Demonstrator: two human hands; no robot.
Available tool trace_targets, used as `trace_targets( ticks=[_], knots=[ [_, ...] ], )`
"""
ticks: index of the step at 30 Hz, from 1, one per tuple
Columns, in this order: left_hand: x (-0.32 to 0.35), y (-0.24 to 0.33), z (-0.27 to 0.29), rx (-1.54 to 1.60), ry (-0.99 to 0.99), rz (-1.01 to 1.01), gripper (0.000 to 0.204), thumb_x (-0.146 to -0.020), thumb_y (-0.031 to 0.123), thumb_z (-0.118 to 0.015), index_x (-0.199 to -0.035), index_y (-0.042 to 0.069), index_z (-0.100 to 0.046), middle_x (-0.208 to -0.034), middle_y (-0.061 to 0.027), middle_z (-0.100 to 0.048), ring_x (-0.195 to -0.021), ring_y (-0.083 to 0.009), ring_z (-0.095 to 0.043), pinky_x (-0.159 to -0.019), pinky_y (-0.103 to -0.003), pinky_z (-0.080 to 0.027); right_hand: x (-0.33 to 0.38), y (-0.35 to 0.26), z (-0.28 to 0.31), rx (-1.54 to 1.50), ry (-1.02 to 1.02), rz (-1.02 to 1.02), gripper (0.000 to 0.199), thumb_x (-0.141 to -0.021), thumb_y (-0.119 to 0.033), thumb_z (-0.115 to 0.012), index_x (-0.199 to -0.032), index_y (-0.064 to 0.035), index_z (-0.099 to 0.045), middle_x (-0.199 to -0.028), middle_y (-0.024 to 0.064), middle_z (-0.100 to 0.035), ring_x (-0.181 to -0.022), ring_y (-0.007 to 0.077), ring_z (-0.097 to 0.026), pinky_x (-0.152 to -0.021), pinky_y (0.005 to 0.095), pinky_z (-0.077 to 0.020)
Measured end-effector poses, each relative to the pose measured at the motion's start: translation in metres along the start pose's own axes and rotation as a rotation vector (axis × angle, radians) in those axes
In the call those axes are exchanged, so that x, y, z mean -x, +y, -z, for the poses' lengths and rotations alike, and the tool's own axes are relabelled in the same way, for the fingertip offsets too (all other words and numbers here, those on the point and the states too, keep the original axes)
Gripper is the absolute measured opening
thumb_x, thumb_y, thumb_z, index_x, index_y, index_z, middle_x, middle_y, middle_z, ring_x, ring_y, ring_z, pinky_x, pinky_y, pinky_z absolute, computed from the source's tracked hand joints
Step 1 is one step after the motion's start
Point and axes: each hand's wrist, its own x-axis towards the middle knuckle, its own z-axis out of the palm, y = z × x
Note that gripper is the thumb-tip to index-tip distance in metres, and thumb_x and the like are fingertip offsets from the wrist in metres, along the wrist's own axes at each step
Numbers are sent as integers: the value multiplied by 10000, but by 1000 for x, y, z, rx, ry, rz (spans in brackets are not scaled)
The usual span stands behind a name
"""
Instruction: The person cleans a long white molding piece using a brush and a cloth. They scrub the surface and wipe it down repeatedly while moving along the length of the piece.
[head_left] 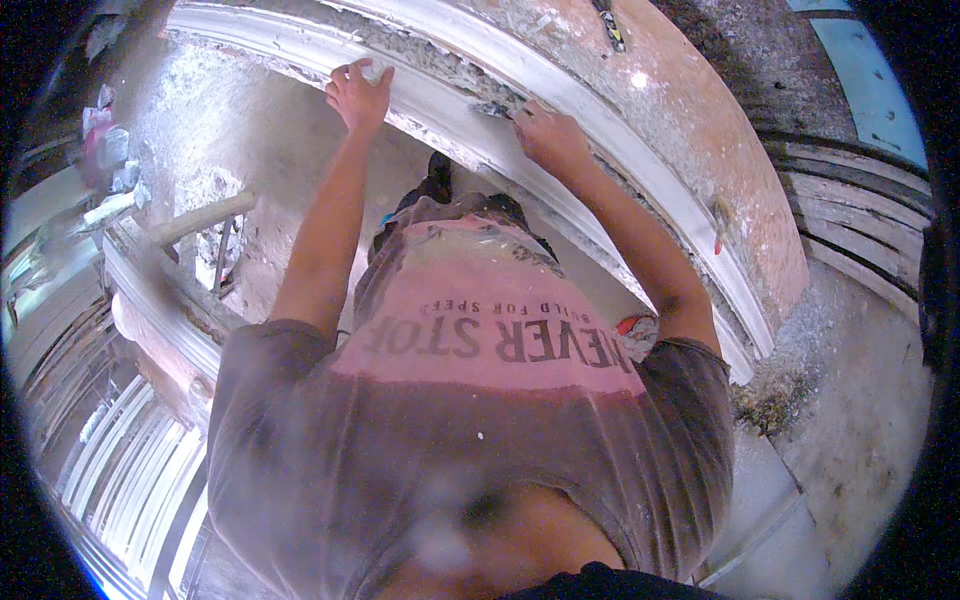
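Note:
A long white plaster moulding strip (640, 190) lies along the edge of a dusty reddish bench (700, 110) in front of me. My left hand (358, 95) rests on the strip's top edge, fingers curled over it. My right hand (545, 135) grips a small flat scraper blade (492, 109) and presses it against a grey rough patch on the moulding. My brown and pink shirt fills the lower middle of the view.
Stacks of white moulding lengths (130, 450) lie at the lower left. A plaster-caked trestle with a wooden bar (200, 218) stands to the left. Grey planks (850, 200) are stacked at the right. A pile of fibres and debris (775, 400) sits on the dusty floor.

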Motion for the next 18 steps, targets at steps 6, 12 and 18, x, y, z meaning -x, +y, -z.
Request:
trace_targets(
  ticks=[6,12,18],
  knots=[
    [-6,-6,4,59,29,-57,248,-779,379,-750,-964,218,-710,-1156,-61,-566,-1114,-360,-484,-953,-528,-364,4,-11,-5,18,14,-43,217,-919,-246,-578,-1105,-160,-646,-1080,99,-621,-757,354,-659,-597,475,-544],
    [-12,-12,13,164,32,-180,146,-831,283,-710,-915,163,-707,-1001,-75,-658,-1006,-351,-558,-874,-500,-427,13,-16,1,-28,13,-96,230,-923,-273,-589,-1123,-171,-644,-1101,83,-623,-790,328,-666,-597,455,-553],
    [-25,-30,18,350,1,-337,117,-858,193,-686,-890,81,-700,-858,-89,-673,-815,-296,-616,-766,-438,-476,4,-22,-6,6,55,-113,206,-906,-271,-625,-1087,-181,-665,-1083,63,-640,-806,298,-679,-586,441,-554]
  ],
)
